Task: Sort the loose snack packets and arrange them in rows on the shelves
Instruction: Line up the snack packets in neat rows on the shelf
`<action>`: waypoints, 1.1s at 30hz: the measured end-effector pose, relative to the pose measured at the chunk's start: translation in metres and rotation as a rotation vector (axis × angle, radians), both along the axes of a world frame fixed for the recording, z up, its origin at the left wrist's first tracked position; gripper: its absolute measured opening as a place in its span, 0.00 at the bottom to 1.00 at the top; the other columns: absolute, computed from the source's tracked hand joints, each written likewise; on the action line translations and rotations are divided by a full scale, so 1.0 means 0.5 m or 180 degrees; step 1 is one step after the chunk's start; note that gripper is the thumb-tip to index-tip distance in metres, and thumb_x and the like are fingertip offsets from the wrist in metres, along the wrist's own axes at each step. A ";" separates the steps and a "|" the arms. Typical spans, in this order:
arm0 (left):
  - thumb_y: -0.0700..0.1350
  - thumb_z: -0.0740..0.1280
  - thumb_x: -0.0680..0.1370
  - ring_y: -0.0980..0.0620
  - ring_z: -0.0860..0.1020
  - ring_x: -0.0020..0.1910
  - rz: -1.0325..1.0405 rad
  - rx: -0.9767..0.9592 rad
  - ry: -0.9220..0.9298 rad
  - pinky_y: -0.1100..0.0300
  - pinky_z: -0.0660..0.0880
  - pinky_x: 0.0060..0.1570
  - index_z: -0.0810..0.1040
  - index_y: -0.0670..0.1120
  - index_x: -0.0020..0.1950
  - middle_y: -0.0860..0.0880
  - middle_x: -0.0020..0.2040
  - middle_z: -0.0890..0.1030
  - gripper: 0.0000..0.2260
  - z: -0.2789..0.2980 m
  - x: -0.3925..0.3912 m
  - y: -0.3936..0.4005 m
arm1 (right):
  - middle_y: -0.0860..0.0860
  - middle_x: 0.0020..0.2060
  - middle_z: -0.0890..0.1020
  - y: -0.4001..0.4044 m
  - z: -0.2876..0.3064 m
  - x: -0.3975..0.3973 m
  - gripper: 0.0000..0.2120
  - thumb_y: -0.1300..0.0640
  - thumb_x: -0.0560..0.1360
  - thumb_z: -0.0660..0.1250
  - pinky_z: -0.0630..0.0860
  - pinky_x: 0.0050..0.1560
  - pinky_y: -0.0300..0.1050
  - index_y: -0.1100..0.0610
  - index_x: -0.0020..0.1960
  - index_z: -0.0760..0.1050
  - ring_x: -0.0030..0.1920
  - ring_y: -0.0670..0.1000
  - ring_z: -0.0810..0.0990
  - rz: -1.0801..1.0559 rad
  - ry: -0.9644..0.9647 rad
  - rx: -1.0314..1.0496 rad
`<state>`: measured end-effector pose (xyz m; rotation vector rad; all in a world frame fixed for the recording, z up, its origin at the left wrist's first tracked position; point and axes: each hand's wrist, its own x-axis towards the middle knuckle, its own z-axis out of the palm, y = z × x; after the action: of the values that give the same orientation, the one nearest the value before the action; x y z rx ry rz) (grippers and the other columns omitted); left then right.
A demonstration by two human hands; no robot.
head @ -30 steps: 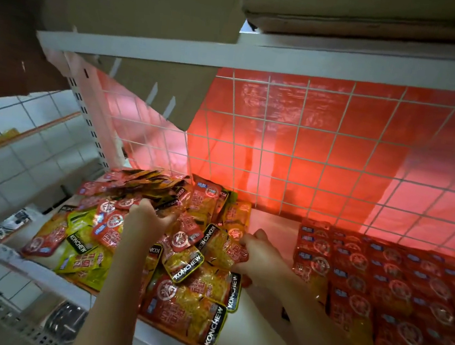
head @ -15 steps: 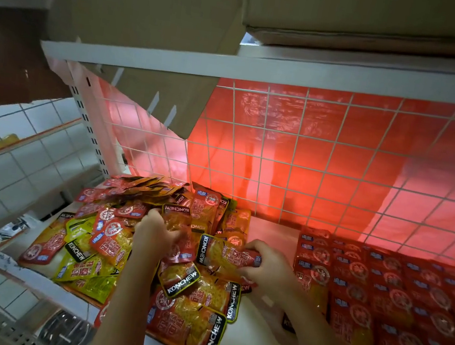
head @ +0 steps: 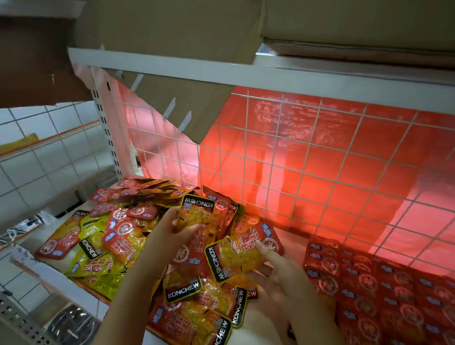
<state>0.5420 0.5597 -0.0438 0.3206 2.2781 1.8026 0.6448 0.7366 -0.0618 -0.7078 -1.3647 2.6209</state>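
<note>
A loose heap of red, yellow and green KONCHEW snack packets [head: 114,244] covers the left half of the white shelf [head: 254,344]. My left hand [head: 169,229] grips one yellow packet [head: 195,215] and holds it upright above the heap, black label at the top. My right hand [head: 277,270] holds a red-and-yellow packet [head: 239,252] by its right side, fingers laid across it and thumb beneath. On the right half of the shelf, red packets [head: 393,304] lie flat in neat overlapping rows.
A white wire grid [head: 321,169] with red plastic sheeting behind it closes the shelf's back. Cardboard boxes [head: 177,14] sit on the shelf above, one flap hanging down. At left are a perforated upright [head: 106,126], a tiled wall and a lower shelf.
My left hand has lifted a yellow packet out of the heap and turned it upright. My right hand has raised its packet a little, and the camera has tilted down.
</note>
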 end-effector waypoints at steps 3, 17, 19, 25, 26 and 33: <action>0.44 0.66 0.78 0.41 0.82 0.42 -0.0207 0.0507 -0.0365 0.48 0.79 0.42 0.75 0.53 0.54 0.40 0.47 0.82 0.06 0.007 0.017 -0.002 | 0.54 0.38 0.83 -0.001 -0.003 0.005 0.04 0.63 0.75 0.66 0.80 0.37 0.47 0.59 0.50 0.76 0.39 0.53 0.81 -0.0172 -0.0004 -0.0228; 0.30 0.65 0.75 0.48 0.84 0.37 -0.0707 0.1073 -0.1271 0.58 0.78 0.28 0.72 0.40 0.57 0.44 0.44 0.84 0.13 -0.011 0.062 0.046 | 0.53 0.36 0.84 0.021 -0.011 0.070 0.11 0.74 0.72 0.63 0.80 0.35 0.37 0.64 0.50 0.76 0.34 0.47 0.83 -0.0430 0.0295 -0.0088; 0.31 0.66 0.73 0.47 0.83 0.38 -0.0669 0.1132 -0.1270 0.56 0.79 0.32 0.74 0.40 0.56 0.43 0.44 0.84 0.13 -0.016 0.063 0.051 | 0.53 0.37 0.85 0.029 -0.011 0.083 0.12 0.74 0.71 0.64 0.80 0.35 0.38 0.64 0.52 0.77 0.36 0.47 0.83 -0.0505 0.0284 0.0037; 0.34 0.68 0.72 0.55 0.79 0.30 -0.0491 0.1254 -0.1152 0.62 0.72 0.26 0.78 0.44 0.57 0.50 0.39 0.83 0.14 -0.016 0.074 0.076 | 0.54 0.38 0.85 0.052 -0.007 0.129 0.06 0.68 0.71 0.69 0.80 0.41 0.42 0.61 0.46 0.80 0.38 0.49 0.83 -0.0621 0.0129 0.0757; 0.33 0.67 0.73 0.56 0.78 0.27 -0.0508 0.1267 -0.1101 0.64 0.72 0.24 0.78 0.44 0.54 0.52 0.34 0.82 0.12 -0.017 0.075 0.081 | 0.55 0.39 0.85 0.054 -0.009 0.136 0.06 0.67 0.70 0.70 0.80 0.44 0.45 0.59 0.45 0.81 0.39 0.50 0.83 -0.0674 0.0050 0.0914; 0.36 0.76 0.66 0.55 0.76 0.25 -0.0517 0.1071 -0.0824 0.65 0.71 0.23 0.75 0.48 0.40 0.49 0.30 0.79 0.12 -0.009 0.088 0.097 | 0.52 0.39 0.86 0.072 0.001 0.198 0.04 0.63 0.68 0.74 0.80 0.44 0.49 0.57 0.42 0.82 0.42 0.53 0.85 -0.1018 -0.0431 0.1897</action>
<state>0.5862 0.6082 -0.0482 0.2966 1.7262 2.0058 0.7439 0.7723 -0.0614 -0.9155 -1.7705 1.8130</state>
